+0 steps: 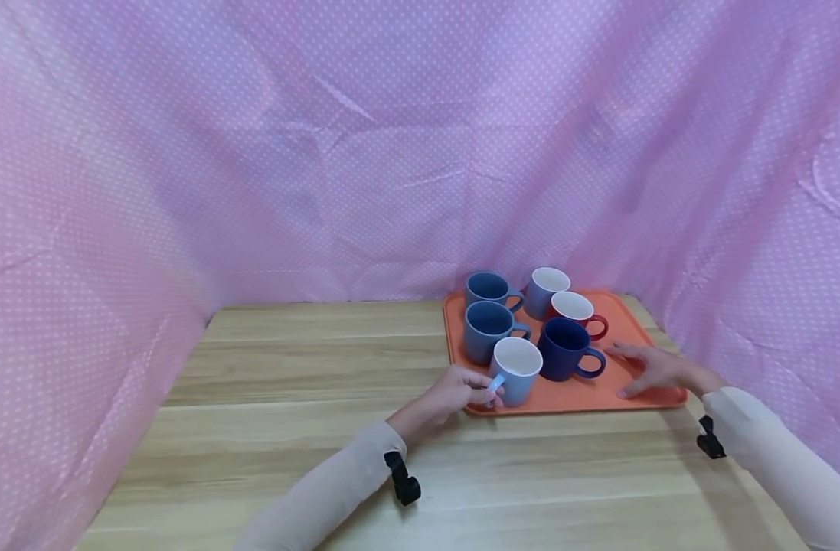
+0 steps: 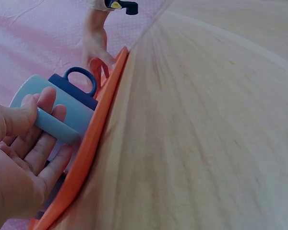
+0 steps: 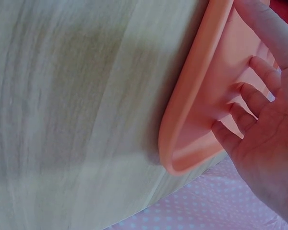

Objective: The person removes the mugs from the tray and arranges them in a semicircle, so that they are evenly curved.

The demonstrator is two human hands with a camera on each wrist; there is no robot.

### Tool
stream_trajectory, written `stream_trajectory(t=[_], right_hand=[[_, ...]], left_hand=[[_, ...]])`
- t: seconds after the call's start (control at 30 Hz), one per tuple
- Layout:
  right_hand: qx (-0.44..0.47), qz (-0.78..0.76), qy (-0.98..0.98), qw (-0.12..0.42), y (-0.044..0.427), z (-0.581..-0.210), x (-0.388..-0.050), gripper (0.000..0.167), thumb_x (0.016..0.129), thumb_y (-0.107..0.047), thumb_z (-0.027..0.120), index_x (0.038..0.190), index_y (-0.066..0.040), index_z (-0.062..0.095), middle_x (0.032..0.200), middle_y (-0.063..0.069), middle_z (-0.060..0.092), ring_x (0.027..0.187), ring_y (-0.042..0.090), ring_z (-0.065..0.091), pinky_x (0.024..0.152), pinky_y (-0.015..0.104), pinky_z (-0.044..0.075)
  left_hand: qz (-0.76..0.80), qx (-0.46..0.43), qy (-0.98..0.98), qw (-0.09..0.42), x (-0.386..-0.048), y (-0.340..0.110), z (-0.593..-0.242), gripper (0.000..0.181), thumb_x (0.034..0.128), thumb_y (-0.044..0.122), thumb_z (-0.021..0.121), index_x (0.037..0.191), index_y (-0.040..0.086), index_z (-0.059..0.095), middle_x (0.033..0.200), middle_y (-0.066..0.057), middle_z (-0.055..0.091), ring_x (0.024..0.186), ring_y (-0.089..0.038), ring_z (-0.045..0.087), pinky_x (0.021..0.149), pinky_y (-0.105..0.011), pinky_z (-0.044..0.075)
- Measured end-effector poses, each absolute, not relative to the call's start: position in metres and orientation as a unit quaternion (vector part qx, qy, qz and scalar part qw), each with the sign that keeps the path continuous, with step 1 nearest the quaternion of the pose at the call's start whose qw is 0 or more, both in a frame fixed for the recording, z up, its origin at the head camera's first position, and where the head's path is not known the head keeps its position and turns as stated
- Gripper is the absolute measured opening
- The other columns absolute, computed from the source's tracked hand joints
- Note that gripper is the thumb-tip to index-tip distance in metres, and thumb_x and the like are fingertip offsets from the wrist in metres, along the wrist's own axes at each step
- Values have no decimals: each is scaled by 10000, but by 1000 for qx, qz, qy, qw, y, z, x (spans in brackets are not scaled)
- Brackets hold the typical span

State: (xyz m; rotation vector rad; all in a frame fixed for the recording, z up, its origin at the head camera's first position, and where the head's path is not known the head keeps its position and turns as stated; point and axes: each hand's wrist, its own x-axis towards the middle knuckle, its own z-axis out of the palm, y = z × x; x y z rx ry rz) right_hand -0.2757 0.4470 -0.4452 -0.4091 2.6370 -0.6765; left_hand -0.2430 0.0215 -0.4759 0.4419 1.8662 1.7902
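My left hand (image 1: 454, 393) pinches the handle (image 2: 55, 127) of a light blue mug (image 1: 518, 379) with a white inside. This mug stands upright at the near left corner of an orange tray (image 1: 571, 399). Beside it on the right is a navy mug (image 1: 559, 360), its handle pointing right. My right hand (image 1: 657, 370) has its fingers spread, and in the right wrist view the fingertips rest on the tray's surface near a corner. Between the thumb and fingers of that hand there is nothing but tray.
Two grey-blue mugs (image 1: 485, 340) stand along the tray's left side. Farther back are a red mug (image 1: 573, 310) with a white inside and a blue-grey mug (image 1: 545, 297). The tray lies on a wooden table (image 1: 289, 398), with a pink dotted curtain (image 1: 364, 191) around it.
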Motion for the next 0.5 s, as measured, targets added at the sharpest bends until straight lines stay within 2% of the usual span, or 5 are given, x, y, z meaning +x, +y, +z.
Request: stream_trajectory(t=[0.13,0.27,0.37,0.5], right_hand=[[-147,-235,942,192,446,-445,-278,958,777,-333,886,1521,26,402,1593,388,207,1428,654,147,1081,821,161],[-143,-235,942,192,448,-446,-280,970,774,-340,886,1526,25,393,1591,395,198,1423,664,135,1075,830,148],[-141,-235,941,197,450,-447,-280,975,777,-348,883,1531,20,385,1594,397,180,1422,667,122,1069,837,134],[-145,-233,941,198,453,-449,-281,964,782,-350,878,1531,12,390,1592,400,180,1418,671,126,1064,840,135]], left_hand=[[661,181,678,265,-245,18,-471,184,968,97,681,1094,4,779,931,-136,785,951,-177,746,1005,-347,564],[648,202,682,272,-248,10,-467,190,977,127,678,1095,22,783,959,-116,790,998,-138,716,933,-291,579],[642,212,686,269,-247,2,-463,182,976,126,681,1079,20,788,951,-110,791,1004,-133,695,889,-287,585],[618,236,703,261,-246,-9,-456,179,979,130,679,1073,31,795,926,-106,790,972,-137,702,902,-311,561]])
